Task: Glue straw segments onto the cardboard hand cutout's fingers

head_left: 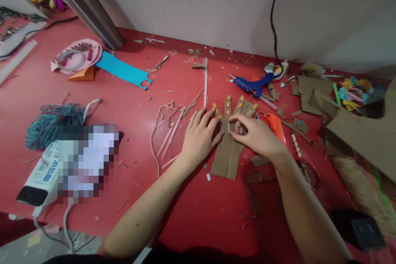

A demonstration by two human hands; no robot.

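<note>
A hand-shaped cardboard cutout (225, 160) lies on the red table, with short orange pieces on its fingers. My left hand (201, 134) rests palm down at the cutout's left edge, its fingers slightly spread and its thumb by the cardboard palm. Above the cutout's palm, my right hand (252, 134) pinches a small whitish piece (229, 126) between thumb and index finger. Clear pinkish sticks (173, 132) and a loose brown string (152, 140) lie left of my left hand.
Behind the cutout lies a blue glue gun (252, 86) with a black cord. Orange-handled scissors (276, 129) are beside my right wrist. Cardboard scraps (318, 95) crowd the right. Teal yarn (55, 121), a white power bank (41, 175) and a blue strip (123, 69) are at left.
</note>
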